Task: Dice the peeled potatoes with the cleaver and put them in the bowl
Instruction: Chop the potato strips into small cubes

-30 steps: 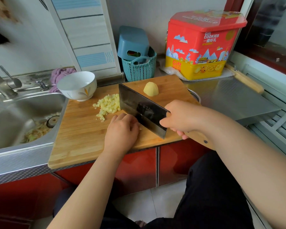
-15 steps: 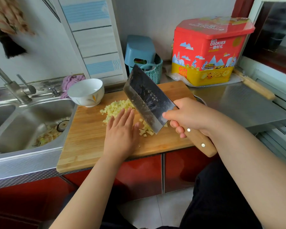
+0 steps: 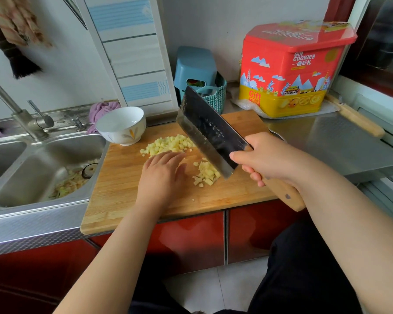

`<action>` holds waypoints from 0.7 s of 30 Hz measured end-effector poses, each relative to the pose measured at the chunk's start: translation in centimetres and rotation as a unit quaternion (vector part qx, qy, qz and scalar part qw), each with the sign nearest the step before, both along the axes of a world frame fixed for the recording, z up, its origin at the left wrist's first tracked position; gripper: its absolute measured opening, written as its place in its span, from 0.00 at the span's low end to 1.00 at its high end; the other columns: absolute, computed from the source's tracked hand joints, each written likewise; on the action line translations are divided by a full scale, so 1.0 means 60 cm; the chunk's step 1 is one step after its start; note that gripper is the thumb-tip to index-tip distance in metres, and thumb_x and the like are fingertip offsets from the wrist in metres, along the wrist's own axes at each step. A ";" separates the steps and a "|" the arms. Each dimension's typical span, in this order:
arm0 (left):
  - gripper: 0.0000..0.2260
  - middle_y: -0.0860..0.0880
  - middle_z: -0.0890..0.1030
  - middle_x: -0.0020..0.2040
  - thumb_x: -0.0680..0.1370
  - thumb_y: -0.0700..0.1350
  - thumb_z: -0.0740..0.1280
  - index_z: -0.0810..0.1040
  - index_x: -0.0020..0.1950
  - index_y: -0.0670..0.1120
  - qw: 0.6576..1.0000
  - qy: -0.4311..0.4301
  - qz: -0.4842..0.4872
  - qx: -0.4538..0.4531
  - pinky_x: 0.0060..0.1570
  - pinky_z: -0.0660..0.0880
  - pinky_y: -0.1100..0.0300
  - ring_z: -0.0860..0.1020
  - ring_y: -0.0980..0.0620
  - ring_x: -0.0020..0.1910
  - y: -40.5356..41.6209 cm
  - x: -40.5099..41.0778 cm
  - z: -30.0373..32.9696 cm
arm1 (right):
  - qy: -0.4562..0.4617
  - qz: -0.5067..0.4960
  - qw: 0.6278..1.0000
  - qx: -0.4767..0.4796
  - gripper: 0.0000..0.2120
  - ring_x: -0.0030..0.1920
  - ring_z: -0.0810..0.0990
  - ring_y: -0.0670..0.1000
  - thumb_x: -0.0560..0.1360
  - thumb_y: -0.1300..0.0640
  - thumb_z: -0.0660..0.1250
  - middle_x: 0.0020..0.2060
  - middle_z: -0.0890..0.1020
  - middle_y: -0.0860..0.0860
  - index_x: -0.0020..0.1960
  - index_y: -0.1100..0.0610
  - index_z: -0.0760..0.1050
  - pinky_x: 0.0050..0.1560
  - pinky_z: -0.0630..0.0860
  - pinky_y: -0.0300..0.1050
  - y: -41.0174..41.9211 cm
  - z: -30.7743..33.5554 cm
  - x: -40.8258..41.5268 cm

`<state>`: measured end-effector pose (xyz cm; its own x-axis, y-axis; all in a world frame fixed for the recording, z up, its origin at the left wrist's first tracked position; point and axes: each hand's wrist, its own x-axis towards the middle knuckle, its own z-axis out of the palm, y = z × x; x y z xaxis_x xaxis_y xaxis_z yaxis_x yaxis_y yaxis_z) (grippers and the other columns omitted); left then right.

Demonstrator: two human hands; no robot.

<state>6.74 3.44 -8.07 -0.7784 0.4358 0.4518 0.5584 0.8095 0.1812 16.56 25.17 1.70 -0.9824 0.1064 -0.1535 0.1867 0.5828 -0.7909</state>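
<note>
Now right hand (image 3: 267, 158) gripping cleaver (image 3: 210, 132), potato dice (image 3: 168, 145) on board (image 3: 123, 189)

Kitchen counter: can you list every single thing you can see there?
cutting board: one, wooden, over counter edge
diced potato: two piles, yellow, on board
bowl: one, white, board's far left corner
cleaver: one, dark blade, raised over board
sink: one, steel, left, holds peelings
faucet: one, steel, behind sink
cookie tin: one, red and yellow, back right
basket: one, teal, back
left hand: flat on board
right hand: holds cleaver
</note>
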 end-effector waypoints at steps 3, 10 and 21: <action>0.09 0.50 0.83 0.53 0.80 0.43 0.65 0.82 0.57 0.47 0.994 0.001 0.024 0.111 0.50 0.75 0.58 0.80 0.51 0.51 -0.011 -0.009 0.023 | 0.032 0.002 0.997 0.066 0.15 0.27 0.75 0.48 0.79 0.45 0.63 0.29 0.77 0.50 0.39 0.53 0.73 0.31 0.77 0.45 0.006 -0.001 0.002; 0.10 0.61 0.81 0.46 0.77 0.39 0.67 0.81 0.55 0.51 0.934 -0.110 0.073 0.333 0.45 0.71 0.76 0.78 0.66 0.47 -0.040 -0.044 0.086 | 0.056 -0.002 0.986 0.160 0.17 0.45 0.79 0.39 0.73 0.32 0.62 0.38 0.77 0.34 0.57 0.37 0.78 0.45 0.77 0.45 0.021 -0.020 0.030; 0.34 0.54 0.45 0.80 0.78 0.37 0.58 0.51 0.78 0.62 0.984 -0.031 -0.064 -0.161 0.76 0.46 0.40 0.44 0.46 0.79 0.031 0.002 0.118 | 0.093 0.034 0.939 0.330 0.22 0.41 0.78 0.46 0.71 0.31 0.64 0.39 0.78 0.42 0.52 0.44 0.61 0.44 0.77 0.49 0.012 -0.037 0.043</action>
